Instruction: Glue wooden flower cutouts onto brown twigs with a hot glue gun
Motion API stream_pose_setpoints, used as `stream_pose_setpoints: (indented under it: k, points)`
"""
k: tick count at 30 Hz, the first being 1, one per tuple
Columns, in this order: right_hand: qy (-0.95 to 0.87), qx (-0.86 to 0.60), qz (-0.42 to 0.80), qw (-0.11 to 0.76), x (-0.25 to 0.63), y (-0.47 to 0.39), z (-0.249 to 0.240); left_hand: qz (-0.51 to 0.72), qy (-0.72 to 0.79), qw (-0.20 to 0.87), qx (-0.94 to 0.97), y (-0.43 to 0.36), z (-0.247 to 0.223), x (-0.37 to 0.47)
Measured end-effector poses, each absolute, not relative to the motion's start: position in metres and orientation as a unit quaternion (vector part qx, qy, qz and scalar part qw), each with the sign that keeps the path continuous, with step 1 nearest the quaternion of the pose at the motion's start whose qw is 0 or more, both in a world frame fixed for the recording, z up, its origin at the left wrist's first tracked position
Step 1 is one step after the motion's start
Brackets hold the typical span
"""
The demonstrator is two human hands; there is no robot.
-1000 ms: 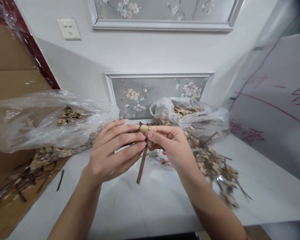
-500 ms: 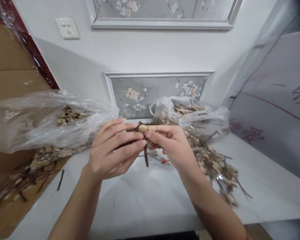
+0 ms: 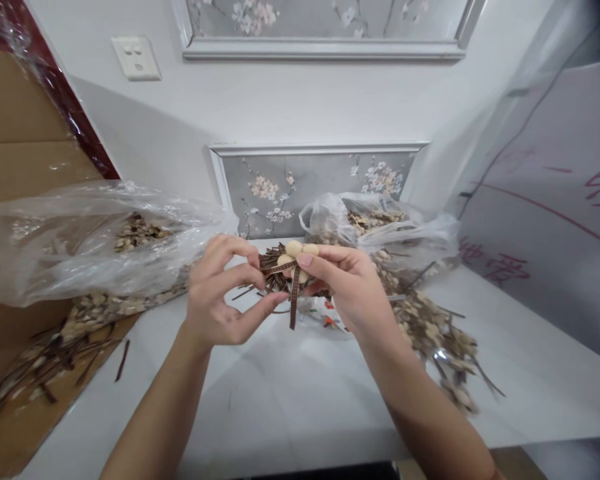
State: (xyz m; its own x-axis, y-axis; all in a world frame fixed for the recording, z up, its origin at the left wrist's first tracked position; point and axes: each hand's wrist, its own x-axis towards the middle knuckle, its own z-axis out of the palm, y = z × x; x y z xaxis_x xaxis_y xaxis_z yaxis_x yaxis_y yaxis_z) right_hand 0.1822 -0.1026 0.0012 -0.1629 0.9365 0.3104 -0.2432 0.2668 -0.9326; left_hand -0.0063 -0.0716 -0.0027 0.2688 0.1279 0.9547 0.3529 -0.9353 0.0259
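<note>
Between thumb and fingers, my right hand [image 3: 353, 280] pinches a small beige flower-like piece [image 3: 294, 249] with rounded petals. A narrow brown ribbon [image 3: 294, 300] with light stitching hangs down from it, and another length runs left across the petals toward my left hand [image 3: 225, 290]. The index and middle fingertips of my left hand touch the left end of that ribbon; its thumb is held apart below. Behind the piece is a bundle of thin brown strips [image 3: 273, 257], partly hidden by both hands.
Clear plastic bags of beige pieces stand at left [image 3: 95, 233] and right [image 3: 400, 233]. Loose beige pieces with brown ribbons [image 3: 435, 327] lie on the white table [image 3: 280, 413] at right. Cardboard [image 3: 25, 427] with brown strips is at left. A small bag with orange marks lies behind my hands.
My left hand has drawn back left and curled its fingers, its thumb now apart. More of the petals and the brown bundle shows, and a ribbon now crosses the petals.
</note>
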Motion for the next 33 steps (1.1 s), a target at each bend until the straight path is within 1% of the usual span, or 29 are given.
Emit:
stream_pose_setpoints:
  k: [2,4,7,10,12,14,20,24,29,33]
  points:
    - [-0.558,-0.314,0.512,0.573,0.182,-0.102,0.001,-0.526,-0.176,0.029,-0.831,-0.068,-0.003,-0.007]
    - [-0.558,-0.318,0.504,0.577,0.182,-0.102,0.001,-0.497,-0.189,-0.052,-0.846,-0.067,-0.004,-0.008]
    - [-0.558,-0.317,0.499,0.582,0.182,-0.102,0.001,-0.457,-0.217,-0.205,-0.838,-0.069,-0.005,-0.006]
    - [-0.565,-0.314,0.493,0.582,0.182,-0.102,0.000,-0.367,-0.246,-0.357,-0.823,-0.074,-0.005,-0.001]
    - [-0.570,-0.314,0.489,0.581,0.182,-0.102,0.000,-0.335,-0.250,-0.427,-0.802,-0.077,-0.005,0.003]
    - [-0.570,-0.314,0.492,0.578,0.182,-0.103,0.001,-0.331,-0.241,-0.481,-0.775,-0.077,-0.006,0.006]
    - [-0.563,-0.317,0.503,0.574,0.182,-0.103,0.001,-0.343,-0.212,-0.607,-0.685,-0.072,-0.018,0.014]
    - [-0.560,-0.299,0.515,0.577,0.181,-0.101,-0.001,-0.360,-0.189,-0.673,-0.617,-0.071,-0.025,0.020]
    - [-0.562,-0.295,0.508,0.583,0.182,-0.100,-0.001,-0.367,-0.143,-0.718,-0.573,-0.069,-0.030,0.024]
    - [-0.568,-0.342,0.458,0.592,0.189,-0.100,0.001,-0.422,-0.130,-0.733,-0.518,-0.060,-0.027,0.020]
